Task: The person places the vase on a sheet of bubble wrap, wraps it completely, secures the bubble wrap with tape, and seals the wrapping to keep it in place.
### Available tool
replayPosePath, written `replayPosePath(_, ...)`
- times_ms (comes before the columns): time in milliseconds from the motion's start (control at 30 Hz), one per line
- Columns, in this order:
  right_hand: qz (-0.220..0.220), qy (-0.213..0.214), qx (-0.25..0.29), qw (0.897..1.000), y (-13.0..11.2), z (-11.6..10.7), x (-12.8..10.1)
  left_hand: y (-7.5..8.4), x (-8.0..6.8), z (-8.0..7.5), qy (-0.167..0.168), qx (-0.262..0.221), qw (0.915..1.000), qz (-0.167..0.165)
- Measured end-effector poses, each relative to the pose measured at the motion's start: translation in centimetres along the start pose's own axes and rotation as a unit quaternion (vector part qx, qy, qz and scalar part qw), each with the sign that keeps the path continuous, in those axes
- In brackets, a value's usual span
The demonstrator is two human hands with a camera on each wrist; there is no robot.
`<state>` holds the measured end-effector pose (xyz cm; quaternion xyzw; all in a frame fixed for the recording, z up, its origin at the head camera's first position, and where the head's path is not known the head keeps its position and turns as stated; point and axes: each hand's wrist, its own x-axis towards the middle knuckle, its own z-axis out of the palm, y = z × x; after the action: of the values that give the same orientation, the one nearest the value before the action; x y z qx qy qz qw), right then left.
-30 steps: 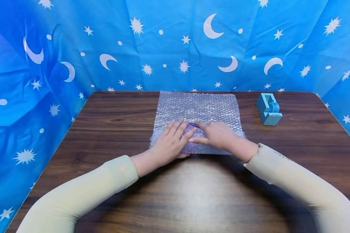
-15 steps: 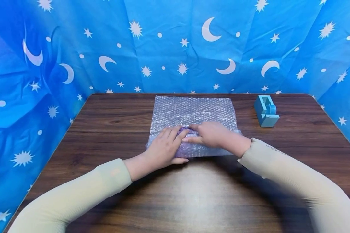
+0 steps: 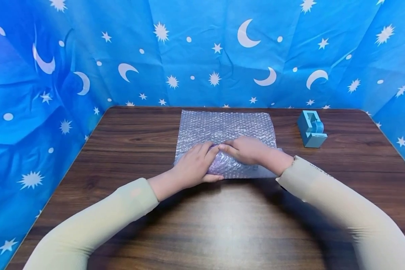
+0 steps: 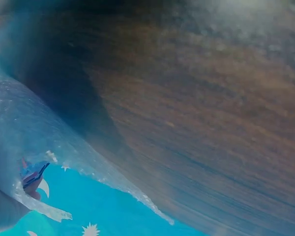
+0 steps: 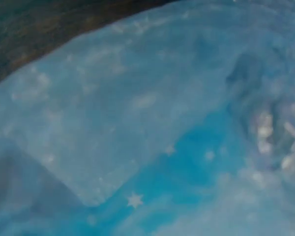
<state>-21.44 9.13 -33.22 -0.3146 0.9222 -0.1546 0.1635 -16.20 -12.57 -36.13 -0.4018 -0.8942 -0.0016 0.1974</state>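
Observation:
A clear bubble wrap sheet (image 3: 226, 125) lies on the table, its near part folded over a purple thing (image 3: 217, 165) that shows faintly through the plastic. At the left of this fold, my left hand (image 3: 194, 165) grips the bundle, thumb along the near edge and fingers over the top. My right hand (image 3: 251, 150) holds the fold's upper edge with bent fingers, its thumb close to the left fingertips. In the left wrist view a small dark-edged, purplish piece (image 4: 34, 173) peeks out of the wrap's open side. Blurred plastic fills most of the right wrist view.
A light-blue tape dispenser (image 3: 312, 129) with a roll of tape stands at the back right of the brown wood-grain table (image 3: 135, 135). Behind and beside the table hangs a blue cloth (image 3: 202, 56) printed with white moons and stars.
The right thumb has risen from the wrap's face to the fold's upper edge, and the right fingers are more bent. Less of the purple thing shows uncovered. The left hand stays on the bundle.

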Motion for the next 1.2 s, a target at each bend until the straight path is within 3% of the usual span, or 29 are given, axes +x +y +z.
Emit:
replayPosePath(133,0.025,0.007,0.030,0.999,0.6,0.0,0.3,-0.3,0.6,0.0,-0.031,-0.025,0.9992,-0.008)
replayPosePath(367,0.048,0.075,0.002,0.996,0.2,-1.4,-0.5,-1.1,1.9,-0.5,-0.108,-0.079,0.9900,-0.044)
replayPosePath(500,0.033,0.126,-0.062,0.989,-0.7,-1.7,-3.1,-1.5,2.4,-0.7,-0.142,-0.112,0.9821,-0.053)
replayPosePath(600,0.005,0.166,-0.129,0.978,-1.3,-1.1,-5.0,-1.9,2.6,-0.8,-0.167,-0.129,0.9759,-0.055)
replayPosePath(733,-0.042,0.183,-0.180,0.966,-1.9,0.5,-6.1,-2.5,2.9,-1.1,-0.190,-0.144,0.9688,-0.068)
replayPosePath(967,-0.040,0.162,-0.199,0.966,-1.6,2.6,-5.4,-2.8,3.8,-1.2,-0.232,-0.171,0.9540,-0.082)
replayPosePath(1200,-0.056,0.211,-0.210,0.953,-0.7,3.8,-3.9,-3.2,4.2,-1.2,-0.245,-0.204,0.9427,-0.100)
